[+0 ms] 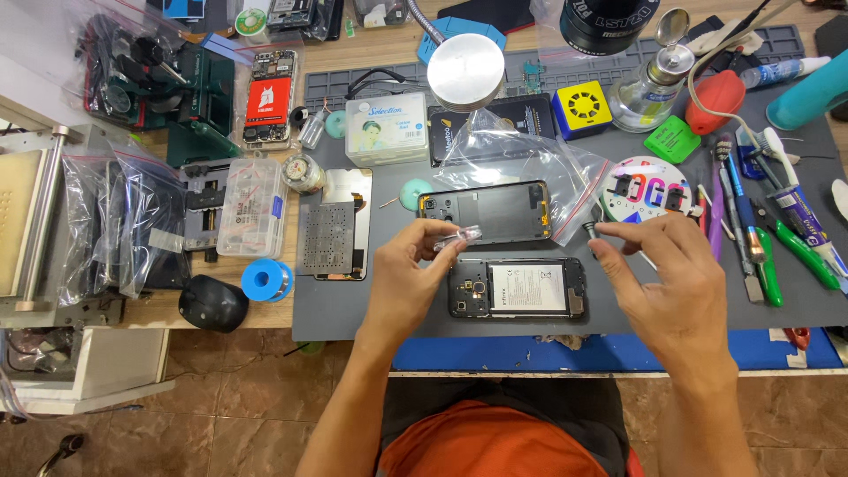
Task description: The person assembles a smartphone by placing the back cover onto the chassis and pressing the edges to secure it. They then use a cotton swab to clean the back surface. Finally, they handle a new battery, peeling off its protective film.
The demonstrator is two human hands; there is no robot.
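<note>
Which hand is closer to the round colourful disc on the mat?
Right. The right hand is just below the round colourful disc, pinching a small tool. The left hand is far to its left, holding a clear piece.

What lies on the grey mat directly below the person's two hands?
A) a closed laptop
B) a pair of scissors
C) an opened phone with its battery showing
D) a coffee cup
C: an opened phone with its battery exposed lies on the grey mat, just under the left hand and the right hand.

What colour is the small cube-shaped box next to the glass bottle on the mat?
The cube-shaped box is yellow, with dark blue sides and a round grille; the head view shows it.
</note>
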